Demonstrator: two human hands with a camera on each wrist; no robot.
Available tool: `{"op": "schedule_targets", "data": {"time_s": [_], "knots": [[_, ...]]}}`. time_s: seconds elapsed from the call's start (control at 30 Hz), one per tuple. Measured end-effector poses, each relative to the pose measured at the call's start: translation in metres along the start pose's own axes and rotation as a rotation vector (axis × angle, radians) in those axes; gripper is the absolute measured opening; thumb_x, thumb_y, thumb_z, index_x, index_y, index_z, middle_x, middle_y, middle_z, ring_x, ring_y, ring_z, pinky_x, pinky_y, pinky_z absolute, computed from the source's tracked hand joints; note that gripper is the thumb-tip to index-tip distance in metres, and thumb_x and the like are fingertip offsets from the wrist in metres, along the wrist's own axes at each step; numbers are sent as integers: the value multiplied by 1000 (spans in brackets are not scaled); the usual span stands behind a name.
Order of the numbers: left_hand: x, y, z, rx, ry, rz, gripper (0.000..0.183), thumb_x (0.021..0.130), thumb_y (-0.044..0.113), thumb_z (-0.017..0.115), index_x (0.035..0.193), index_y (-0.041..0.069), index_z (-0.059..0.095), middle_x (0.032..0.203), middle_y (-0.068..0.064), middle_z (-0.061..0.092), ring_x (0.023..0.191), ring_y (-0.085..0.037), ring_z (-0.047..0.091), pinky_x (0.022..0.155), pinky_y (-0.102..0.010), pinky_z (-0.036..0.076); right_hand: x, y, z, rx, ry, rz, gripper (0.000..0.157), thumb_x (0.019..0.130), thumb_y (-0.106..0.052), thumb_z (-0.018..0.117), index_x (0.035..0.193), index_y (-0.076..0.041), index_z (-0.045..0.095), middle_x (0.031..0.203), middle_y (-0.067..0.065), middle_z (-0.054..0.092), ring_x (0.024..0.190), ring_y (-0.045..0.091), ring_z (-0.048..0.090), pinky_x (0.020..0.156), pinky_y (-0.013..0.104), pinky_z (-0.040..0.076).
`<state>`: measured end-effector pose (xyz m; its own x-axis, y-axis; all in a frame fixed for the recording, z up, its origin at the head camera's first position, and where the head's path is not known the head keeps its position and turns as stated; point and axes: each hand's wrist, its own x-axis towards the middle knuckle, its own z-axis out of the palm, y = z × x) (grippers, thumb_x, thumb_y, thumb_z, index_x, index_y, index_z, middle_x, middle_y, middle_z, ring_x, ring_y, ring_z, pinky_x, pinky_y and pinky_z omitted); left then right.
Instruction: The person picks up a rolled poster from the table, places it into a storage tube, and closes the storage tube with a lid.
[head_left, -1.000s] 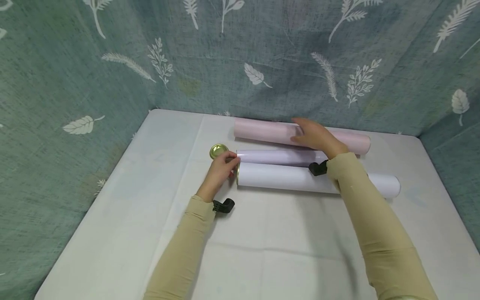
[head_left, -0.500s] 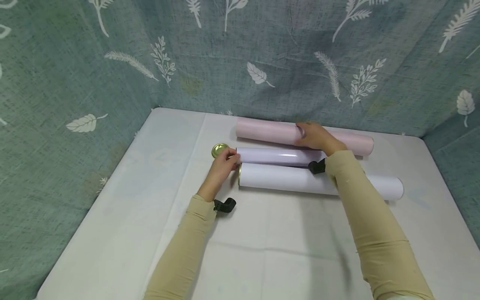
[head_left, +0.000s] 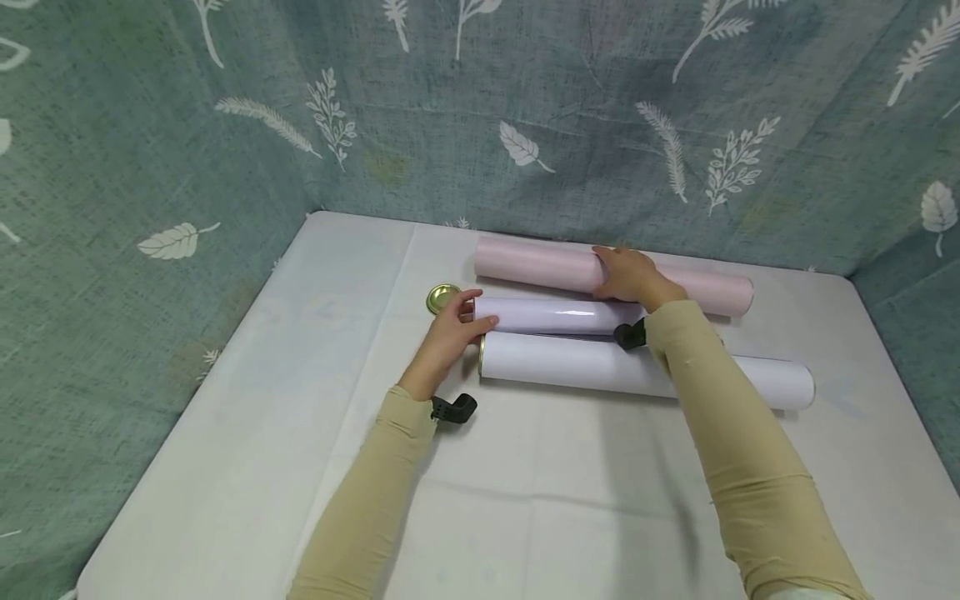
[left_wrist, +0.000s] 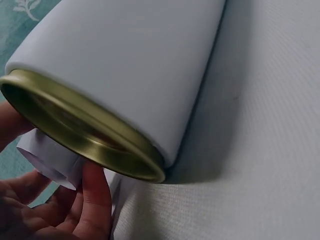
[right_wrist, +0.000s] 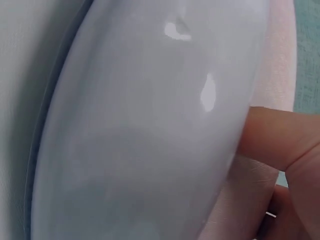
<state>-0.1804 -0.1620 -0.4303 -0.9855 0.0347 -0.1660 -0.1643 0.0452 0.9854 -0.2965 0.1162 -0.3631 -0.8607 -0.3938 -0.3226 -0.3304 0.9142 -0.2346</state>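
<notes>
My left hand (head_left: 447, 337) holds the left end of a glossy lavender roll (head_left: 558, 316), its thumb on the near side. In the left wrist view my fingers (left_wrist: 95, 200) surround the hollow end of the lavender roll (left_wrist: 50, 155). Just in front lies a long white tube (head_left: 577, 363) with a gold metal rim (left_wrist: 85, 132) at its left end. My right hand (head_left: 633, 276) grips a pale pink tube (head_left: 536, 263) at the back, fingers over its top. The right wrist view has the thumb (right_wrist: 277, 135) between the lavender roll (right_wrist: 150, 115) and the pink tube (right_wrist: 277, 55).
A round gold lid (head_left: 439, 297) lies on the table just beyond my left hand. The white-covered table (head_left: 300, 400) extends to the front and both sides. Green leaf-patterned cloth (head_left: 450, 125) hangs along the back and sides.
My left hand has opened its thumb and fingers wider around the lavender roll's end. The right hand has shifted slightly on the pink tube. The view has drifted a little.
</notes>
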Motion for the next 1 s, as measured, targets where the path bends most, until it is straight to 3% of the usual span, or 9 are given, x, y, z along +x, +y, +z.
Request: {"op": "schedule_targets", "data": {"time_s": [0.27, 0.43, 0.53, 0.7, 1.0], "knots": [[1, -2, 6, -14, 20, 27, 53, 75, 19, 73, 121, 12, 48, 115, -10, 49, 99, -21, 53, 79, -31, 47, -11, 14, 1, -8, 61, -26, 77, 76, -27, 69, 136, 0, 29, 134, 25, 34, 121, 41, 30, 96, 54, 25], [-1, 2, 8, -96, 11, -6, 53, 76, 13, 71, 122, 10, 44, 116, -12, 47, 98, -24, 53, 78, -32, 48, -21, 27, 3, 7, 112, -56, 73, 75, -27, 70, 133, 1, 34, 130, 24, 38, 118, 42, 33, 95, 53, 26], [-1, 3, 4, -201, -7, -28, 56, 78, 12, 70, 125, 10, 39, 117, -15, 44, 97, -25, 53, 82, -37, 46, -28, 31, 1, 69, 141, -71, 74, 74, -25, 72, 133, 0, 34, 130, 23, 39, 117, 40, 35, 95, 52, 27], [-1, 3, -6, -437, -18, -5, 61, 79, 13, 68, 128, 12, 31, 120, -18, 39, 97, -26, 53, 90, -45, 40, -43, 30, -9, 151, 206, -110, 75, 73, -24, 74, 133, -3, 35, 128, 19, 41, 113, 36, 39, 91, 49, 31], [-1, 6, -22, -692, 30, 56, 50, 86, 9, 60, 129, 6, 35, 121, -13, 40, 100, -21, 49, 94, -38, 37, -70, 17, -17, 115, 287, -60, 75, 73, -31, 74, 136, -18, 34, 135, 12, 38, 118, 38, 30, 86, 60, 21]]}}
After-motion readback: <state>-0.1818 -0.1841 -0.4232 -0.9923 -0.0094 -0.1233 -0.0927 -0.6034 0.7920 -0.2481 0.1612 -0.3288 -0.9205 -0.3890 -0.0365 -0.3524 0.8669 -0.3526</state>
